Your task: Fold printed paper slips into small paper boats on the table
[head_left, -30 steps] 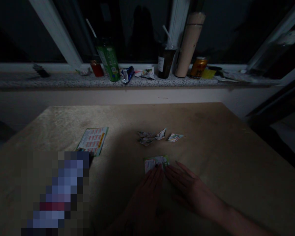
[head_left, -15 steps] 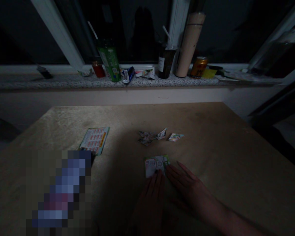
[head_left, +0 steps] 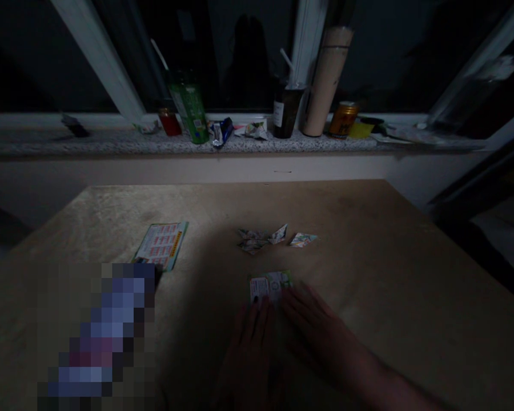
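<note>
A small printed piece of paper (head_left: 269,281), white with green edges, lies flat on the table in front of me. My left hand (head_left: 252,334) rests palm down with stretched fingers over its near edge. My right hand (head_left: 319,319) is laid flat from the right, its fingertips touching or covering the paper's right side. Both hands are dim and slightly blurred. Just beyond the paper are several folded paper pieces: a cluster (head_left: 252,241), an upright-pointed one (head_left: 278,234) and a separate diamond-shaped one (head_left: 303,240).
Printed sheets (head_left: 163,242) lie at the left of the table (head_left: 346,217), beside a pixelated bluish object (head_left: 111,325). On the window sill (head_left: 124,145) stand a green bottle (head_left: 192,114), a dark cup with a straw (head_left: 288,111), a beige flask (head_left: 329,85) and an orange can (head_left: 343,120).
My left hand has shifted slightly left and toward me along the paper. My right hand has moved a little left, covering more of the paper's right side. The view has shifted slightly.
</note>
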A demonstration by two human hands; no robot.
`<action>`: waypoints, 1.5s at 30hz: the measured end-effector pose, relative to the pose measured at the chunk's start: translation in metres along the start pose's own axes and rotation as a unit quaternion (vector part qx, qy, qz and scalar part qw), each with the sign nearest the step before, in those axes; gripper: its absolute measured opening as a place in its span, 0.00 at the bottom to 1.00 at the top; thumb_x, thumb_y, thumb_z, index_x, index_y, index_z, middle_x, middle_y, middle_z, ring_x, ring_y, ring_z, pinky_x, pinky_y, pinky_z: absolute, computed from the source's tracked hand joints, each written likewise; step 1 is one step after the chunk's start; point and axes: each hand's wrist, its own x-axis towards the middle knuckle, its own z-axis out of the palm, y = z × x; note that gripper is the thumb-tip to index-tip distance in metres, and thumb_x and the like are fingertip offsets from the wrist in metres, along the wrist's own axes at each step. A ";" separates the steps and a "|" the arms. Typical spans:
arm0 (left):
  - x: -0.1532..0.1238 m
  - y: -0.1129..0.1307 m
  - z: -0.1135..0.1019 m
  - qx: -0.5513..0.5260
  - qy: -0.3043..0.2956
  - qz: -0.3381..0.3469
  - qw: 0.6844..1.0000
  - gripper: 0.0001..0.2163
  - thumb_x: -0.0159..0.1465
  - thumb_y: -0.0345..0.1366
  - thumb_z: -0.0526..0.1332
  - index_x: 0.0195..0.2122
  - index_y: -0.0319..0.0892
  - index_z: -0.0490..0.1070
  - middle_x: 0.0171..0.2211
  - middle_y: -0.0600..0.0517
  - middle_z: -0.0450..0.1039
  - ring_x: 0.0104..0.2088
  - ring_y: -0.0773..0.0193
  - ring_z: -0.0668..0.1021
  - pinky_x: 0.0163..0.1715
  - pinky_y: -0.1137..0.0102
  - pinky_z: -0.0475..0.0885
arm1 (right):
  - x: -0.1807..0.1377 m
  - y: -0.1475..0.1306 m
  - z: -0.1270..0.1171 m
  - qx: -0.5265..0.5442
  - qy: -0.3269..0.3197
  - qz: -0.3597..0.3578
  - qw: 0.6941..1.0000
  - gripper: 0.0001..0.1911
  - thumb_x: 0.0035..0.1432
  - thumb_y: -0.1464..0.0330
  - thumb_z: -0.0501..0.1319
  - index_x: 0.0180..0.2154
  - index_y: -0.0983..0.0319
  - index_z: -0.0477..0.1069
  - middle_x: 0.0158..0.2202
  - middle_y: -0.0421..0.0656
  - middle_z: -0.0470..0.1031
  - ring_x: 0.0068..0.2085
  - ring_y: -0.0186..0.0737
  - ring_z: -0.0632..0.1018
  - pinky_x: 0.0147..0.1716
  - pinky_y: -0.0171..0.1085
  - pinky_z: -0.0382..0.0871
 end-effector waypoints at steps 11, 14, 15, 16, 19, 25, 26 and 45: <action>-0.001 0.000 0.002 0.013 0.016 -0.010 1.000 0.34 0.63 0.50 0.52 0.65 0.35 0.46 0.62 0.41 0.54 0.61 0.46 0.60 0.56 0.58 0.58 | 0.004 0.000 -0.002 0.062 -0.065 0.013 0.996 0.31 0.63 0.63 0.51 0.64 0.57 0.43 0.65 0.40 0.50 0.64 0.39 0.52 0.64 0.49 0.35; 0.000 0.002 0.001 -0.002 0.018 -0.012 1.000 0.36 0.63 0.48 0.52 0.66 0.33 0.40 0.62 0.40 0.54 0.60 0.49 0.60 0.56 0.61 0.59 | 0.004 -0.002 0.001 0.053 -0.051 0.018 0.997 0.31 0.64 0.63 0.51 0.64 0.57 0.42 0.65 0.40 0.49 0.64 0.39 0.52 0.64 0.49 0.36; 0.000 0.003 0.001 -0.004 0.019 -0.016 1.000 0.37 0.63 0.48 0.52 0.66 0.33 0.39 0.62 0.40 0.54 0.60 0.49 0.60 0.56 0.61 0.59 | 0.004 -0.002 0.001 0.048 -0.048 0.016 0.998 0.31 0.64 0.63 0.51 0.64 0.56 0.42 0.65 0.40 0.49 0.64 0.40 0.52 0.64 0.49 0.36; -0.001 0.003 0.001 -0.004 0.022 -0.017 1.000 0.37 0.63 0.48 0.52 0.66 0.33 0.37 0.62 0.40 0.54 0.60 0.49 0.60 0.56 0.61 0.59 | 0.003 -0.002 0.001 0.046 -0.048 0.011 0.998 0.32 0.63 0.64 0.52 0.64 0.56 0.41 0.65 0.40 0.49 0.64 0.40 0.53 0.64 0.50 0.37; -0.004 0.000 0.003 0.005 0.033 -0.002 0.999 0.39 0.64 0.49 0.51 0.66 0.32 0.30 0.62 0.38 0.54 0.60 0.49 0.61 0.56 0.61 0.59 | 0.004 -0.001 -0.001 0.038 -0.059 -0.004 0.998 0.34 0.62 0.64 0.53 0.65 0.56 0.40 0.65 0.41 0.49 0.64 0.42 0.53 0.63 0.52 0.39; -0.014 -0.014 0.015 0.038 0.092 0.010 0.995 0.42 0.63 0.51 0.51 0.65 0.32 0.24 0.62 0.36 0.54 0.59 0.48 0.63 0.53 0.61 0.62 | 0.004 -0.002 0.000 0.013 -0.032 -0.007 0.999 0.33 0.62 0.61 0.53 0.64 0.57 0.43 0.64 0.41 0.52 0.64 0.41 0.54 0.64 0.50 0.38; -0.015 -0.015 0.016 0.045 0.100 0.017 0.994 0.41 0.63 0.51 0.50 0.65 0.31 0.26 0.61 0.35 0.54 0.58 0.48 0.64 0.53 0.61 0.62 | 0.003 -0.003 0.002 0.001 -0.019 -0.007 1.000 0.32 0.62 0.62 0.53 0.64 0.57 0.44 0.64 0.41 0.53 0.64 0.41 0.55 0.64 0.50 0.38; -0.014 -0.017 0.030 0.102 0.163 0.039 0.981 0.43 0.58 0.53 0.54 0.64 0.26 0.41 0.60 0.35 0.57 0.59 0.47 0.63 0.53 0.62 0.63 | 0.008 -0.006 0.007 -0.097 0.041 -0.021 0.994 0.27 0.61 0.63 0.55 0.61 0.57 0.55 0.65 0.48 0.49 0.65 0.50 0.51 0.61 0.56 0.40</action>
